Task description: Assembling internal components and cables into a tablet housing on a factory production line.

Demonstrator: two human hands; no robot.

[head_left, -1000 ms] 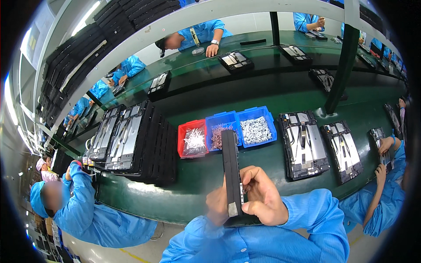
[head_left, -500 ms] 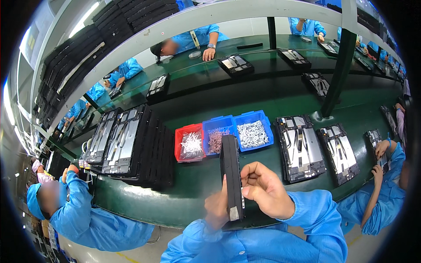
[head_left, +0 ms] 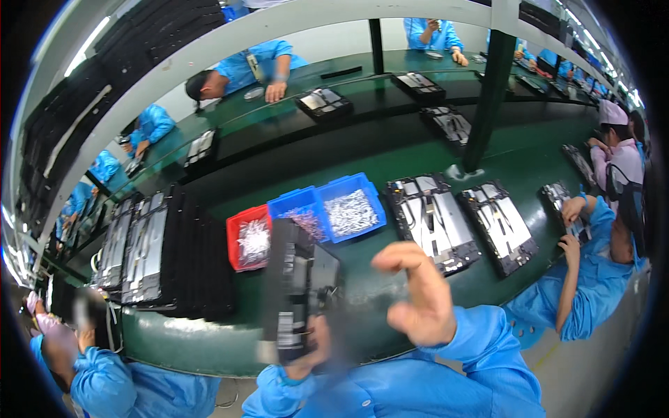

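A flat electronic assembly with a black frame (head_left: 296,285) is held up on edge, tilted, and its inner face with grey metal parts is partly visible. Around its lower end is my left hand (head_left: 317,345), partly hidden behind it and blurred. To the right of the assembly, my right hand (head_left: 421,296) is raised over the bench, apart from it. Its thumb and fingers are spread, with nothing between them. Beyond the assembly sit a red bin (head_left: 233,254) of white pieces, a blue bin (head_left: 279,198) of pinkish pieces and another blue bin (head_left: 380,219) of small white pieces.
Similar assemblies lie on the green bench (head_left: 209,338), including one with silver plates (head_left: 432,223) and another beside it (head_left: 498,226). A tall stack (head_left: 146,247) stands left. A green post (head_left: 491,104) rises ahead. Co-workers in blue sit on both sides.
The assembly has turned from edge-on to show part of its inner face. My right hand has come off it and opened. The whole view has swung right.
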